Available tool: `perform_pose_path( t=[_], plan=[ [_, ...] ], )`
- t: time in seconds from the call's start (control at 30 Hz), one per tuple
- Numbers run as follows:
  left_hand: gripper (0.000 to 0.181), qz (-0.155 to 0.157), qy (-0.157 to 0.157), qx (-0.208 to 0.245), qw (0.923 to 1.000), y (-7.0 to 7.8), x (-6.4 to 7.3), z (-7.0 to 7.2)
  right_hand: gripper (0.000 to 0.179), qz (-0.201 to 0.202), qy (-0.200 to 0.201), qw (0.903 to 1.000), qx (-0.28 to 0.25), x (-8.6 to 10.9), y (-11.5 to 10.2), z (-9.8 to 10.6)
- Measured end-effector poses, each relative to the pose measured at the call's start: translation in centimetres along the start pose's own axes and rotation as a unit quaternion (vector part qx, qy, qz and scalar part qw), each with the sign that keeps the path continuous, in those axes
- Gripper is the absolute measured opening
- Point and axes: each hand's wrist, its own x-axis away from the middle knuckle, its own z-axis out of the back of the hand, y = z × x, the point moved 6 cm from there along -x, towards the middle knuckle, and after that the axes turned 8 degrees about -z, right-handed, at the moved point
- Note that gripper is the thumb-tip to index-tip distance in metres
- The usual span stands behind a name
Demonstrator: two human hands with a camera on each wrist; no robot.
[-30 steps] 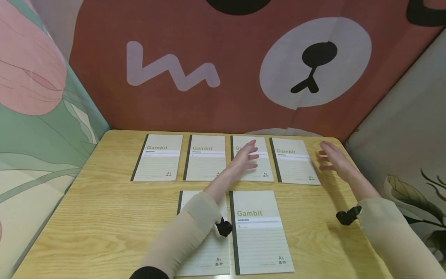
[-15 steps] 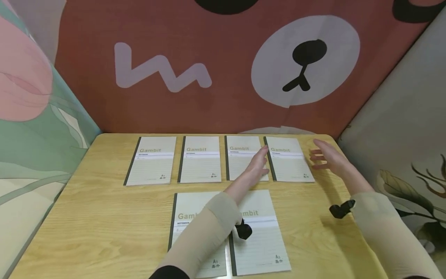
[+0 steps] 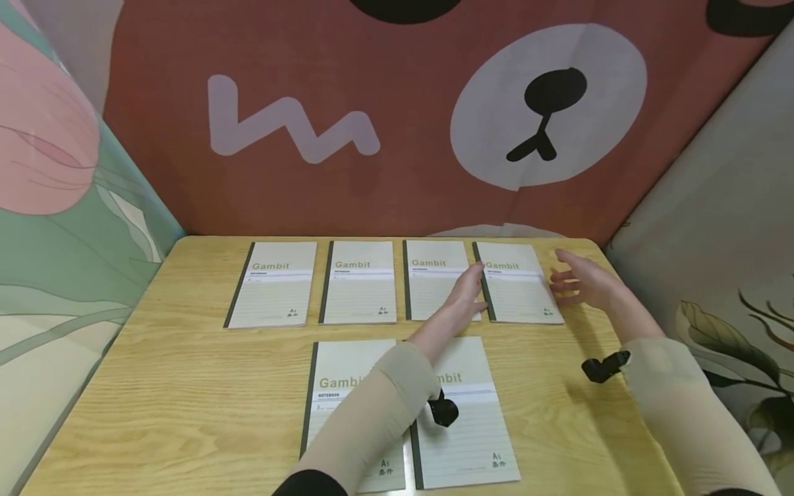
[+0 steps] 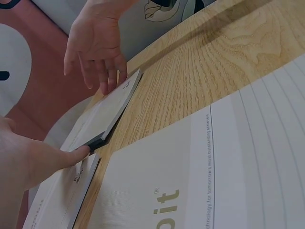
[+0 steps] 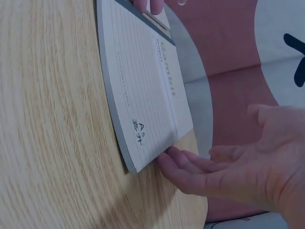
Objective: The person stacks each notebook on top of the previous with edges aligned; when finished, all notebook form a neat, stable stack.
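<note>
A white Gambit notebook [image 3: 522,291] with a dark spine lies flat at the right end of the back row. My left hand [image 3: 460,295] reaches across to its spine; in the left wrist view a fingertip [image 4: 82,152] touches that spine. On the opposite side is my right hand [image 3: 586,281], its loosely bent fingers at the notebook's right edge. The right wrist view shows those fingers [image 5: 178,164] against the edge, near the lower corner. Under my left hand lies the neighbouring notebook [image 3: 431,300], partly covered.
Two more small notebooks, one at the far left [image 3: 273,296] and one beside it [image 3: 358,296], continue the back row. In front lie two larger notebooks, the left one [image 3: 338,365] and the right one [image 3: 465,434], partly under my left arm. The wooden table [image 3: 186,399] meets a printed backdrop.
My left hand has moved right, from over the third notebook to the spine of the rightmost one. My right hand has come slightly closer to that notebook's right edge.
</note>
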Motion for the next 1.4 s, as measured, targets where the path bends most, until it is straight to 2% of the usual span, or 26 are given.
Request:
perform_pose_path(
  t=[0.17,0.23,0.37,0.53,0.7,0.83,0.93,1.03,1.1,1.17,1.4],
  plan=[
    [0.061,0.005,0.013,0.004,0.9999,-0.1,-0.2,0.4,0.081,-0.022,0.006,0.9993,0.029,-0.1,0.1,0.3],
    [0.061,0.009,0.013,-0.008,0.9998,-0.1,-0.2,0.5,0.072,-0.027,0.009,0.9989,0.038,-0.1,0.3,0.5],
    [0.066,-0.001,-0.002,-0.038,0.9993,-0.1,-0.1,0.6,0.059,-0.008,0.010,0.9988,0.046,-0.5,0.8,0.5],
    [0.071,-0.037,-0.022,-0.063,0.9971,0.3,0.1,0.4,0.067,0.016,-0.002,0.9998,-0.008,-0.6,1.0,-0.1],
    [0.076,-0.064,-0.011,-0.101,0.9928,1.3,0.4,1.3,0.068,0.045,0.024,0.9971,-0.057,0.2,0.0,-1.2],
    [0.076,-0.077,-0.003,-0.132,0.9883,2.9,0.7,2.8,0.066,0.090,0.036,0.9926,-0.074,0.9,-1.4,-2.7],
    [0.071,-0.085,-0.007,-0.151,0.9848,4.2,1.1,4.3,0.064,0.119,0.018,0.9871,-0.105,1.1,-2.4,-4.3],
    [0.064,-0.090,-0.012,-0.190,0.9775,5.3,1.8,6.0,0.063,0.138,-0.008,0.9815,-0.132,0.9,-3.1,-6.1],
    [0.061,-0.093,-0.011,-0.229,0.9689,5.8,2.2,7.1,0.062,0.143,-0.019,0.9798,-0.139,0.7,-3.5,-7.3],
    [0.061,-0.093,-0.003,-0.260,0.9612,6.2,2.6,8.2,0.062,0.146,-0.027,0.9792,-0.138,0.5,-3.8,-8.4],
    [0.069,-0.082,0.038,-0.311,0.9462,6.8,3.7,11.1,0.058,0.148,-0.032,0.9837,-0.097,-0.4,-4.5,-11.4]
  ],
)
